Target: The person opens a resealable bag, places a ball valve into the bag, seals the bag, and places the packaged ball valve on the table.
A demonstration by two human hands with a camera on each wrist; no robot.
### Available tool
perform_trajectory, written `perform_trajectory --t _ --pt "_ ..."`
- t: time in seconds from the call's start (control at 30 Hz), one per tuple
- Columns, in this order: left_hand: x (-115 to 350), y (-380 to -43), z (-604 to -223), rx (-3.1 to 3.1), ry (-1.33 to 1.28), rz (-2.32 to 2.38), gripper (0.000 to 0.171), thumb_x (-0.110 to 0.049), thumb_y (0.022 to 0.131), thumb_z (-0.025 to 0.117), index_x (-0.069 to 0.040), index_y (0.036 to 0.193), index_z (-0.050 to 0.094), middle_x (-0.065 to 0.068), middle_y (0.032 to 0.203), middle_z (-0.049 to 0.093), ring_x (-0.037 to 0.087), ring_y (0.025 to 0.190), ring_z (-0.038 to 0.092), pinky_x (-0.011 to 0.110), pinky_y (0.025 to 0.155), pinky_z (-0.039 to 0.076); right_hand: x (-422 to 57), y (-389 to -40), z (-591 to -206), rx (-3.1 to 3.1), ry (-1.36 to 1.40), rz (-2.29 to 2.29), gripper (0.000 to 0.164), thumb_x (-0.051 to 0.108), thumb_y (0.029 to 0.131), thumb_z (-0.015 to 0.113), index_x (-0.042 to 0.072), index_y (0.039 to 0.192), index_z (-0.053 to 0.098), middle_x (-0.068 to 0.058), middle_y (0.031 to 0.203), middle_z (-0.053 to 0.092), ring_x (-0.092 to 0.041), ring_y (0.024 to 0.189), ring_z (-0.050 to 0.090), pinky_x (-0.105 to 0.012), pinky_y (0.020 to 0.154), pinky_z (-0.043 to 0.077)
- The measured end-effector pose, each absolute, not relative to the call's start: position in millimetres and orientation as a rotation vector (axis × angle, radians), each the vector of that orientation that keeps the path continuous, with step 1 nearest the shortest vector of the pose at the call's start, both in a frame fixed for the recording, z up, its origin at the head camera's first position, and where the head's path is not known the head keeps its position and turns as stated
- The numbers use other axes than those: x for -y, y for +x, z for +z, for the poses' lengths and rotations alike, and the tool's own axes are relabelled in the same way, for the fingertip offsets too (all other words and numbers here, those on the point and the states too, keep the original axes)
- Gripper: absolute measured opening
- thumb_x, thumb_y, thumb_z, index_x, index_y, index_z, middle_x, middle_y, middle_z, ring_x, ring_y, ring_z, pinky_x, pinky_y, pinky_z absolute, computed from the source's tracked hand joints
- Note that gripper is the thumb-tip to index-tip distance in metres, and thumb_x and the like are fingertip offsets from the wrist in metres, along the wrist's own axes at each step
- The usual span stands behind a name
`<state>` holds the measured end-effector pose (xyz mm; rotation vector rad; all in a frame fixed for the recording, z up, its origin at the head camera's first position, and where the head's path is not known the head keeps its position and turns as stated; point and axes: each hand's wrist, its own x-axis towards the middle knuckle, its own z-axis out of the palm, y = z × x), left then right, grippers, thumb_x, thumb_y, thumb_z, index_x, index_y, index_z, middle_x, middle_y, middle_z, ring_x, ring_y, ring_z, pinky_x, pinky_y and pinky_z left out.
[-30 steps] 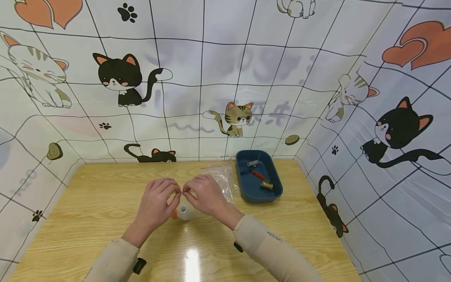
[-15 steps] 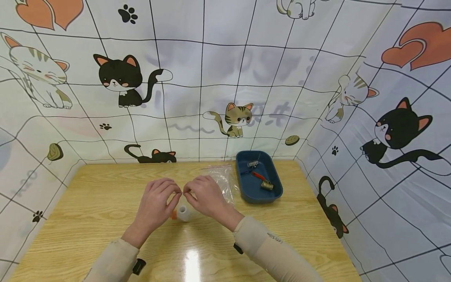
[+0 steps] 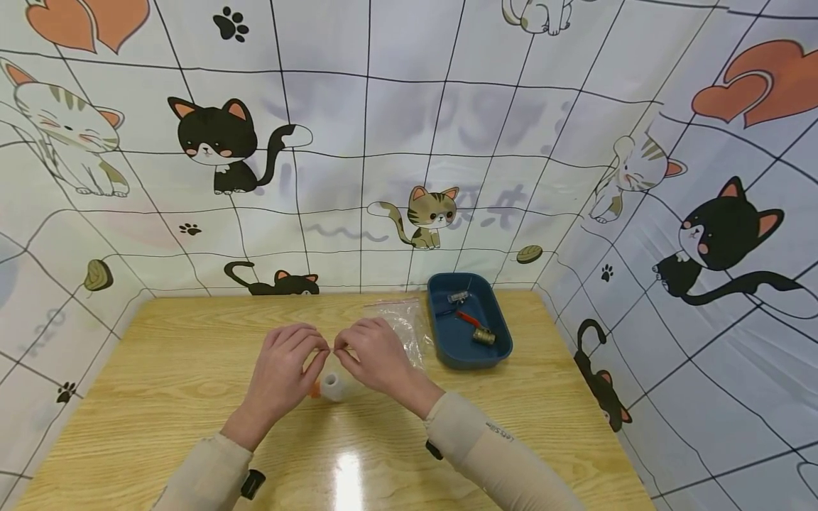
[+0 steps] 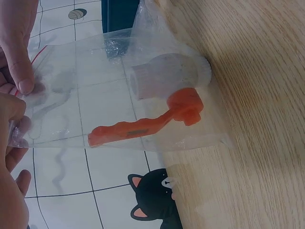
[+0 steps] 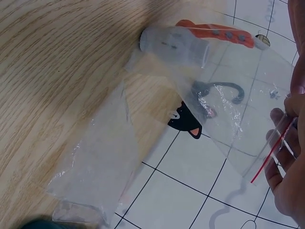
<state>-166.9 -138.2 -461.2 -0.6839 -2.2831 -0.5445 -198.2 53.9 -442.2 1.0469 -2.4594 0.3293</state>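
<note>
In the left wrist view, a clear zip bag (image 4: 107,71) with a red seal line hangs upright from both hands. Inside it lie a white tubular plastic fitting (image 4: 164,76) and an orange lever handle (image 4: 138,129), side by side at the bottom. My left hand (image 3: 284,369) pinches the bag's top edge between thumb and fingers. Close beside it, my right hand (image 3: 373,358) pinches the same edge, the fingertips of both hands nearly meeting. From the head view the bag itself is hard to make out; the white fitting shows below the hands.
A second clear zip bag (image 3: 402,323) lies flat behind the right hand. Right of it stands a blue tray (image 3: 469,360) holding a brass valve (image 3: 483,335) with a red handle and a small metal piece (image 3: 459,297). Patterned cloth walls border the wooden table (image 3: 192,341).
My right hand has shifted very slightly to the right, widening the small gap between the fingertips. Otherwise the hands and the bag stay almost where they were.
</note>
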Motion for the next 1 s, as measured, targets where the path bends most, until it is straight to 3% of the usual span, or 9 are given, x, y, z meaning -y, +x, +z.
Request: perform_trajectory --t 1.0 --pt "142.6 -167.8 -461.3 2.271 -0.672 -0.570 0.008 -0.014 0.082 0.075 -0.014 0.086 0.069 0.001 0.092 0.071 0.024 0.103 0.063 0.044 0.093 0.043 -61.6 -202.1 -449.0 2.415 1.014 0.316 0.005 0.029 0.093 0.065 0.027 0.090 0.068 0.014 0.088 0.071 -0.005 0.089 0.063 -0.028 0.089 0.049"
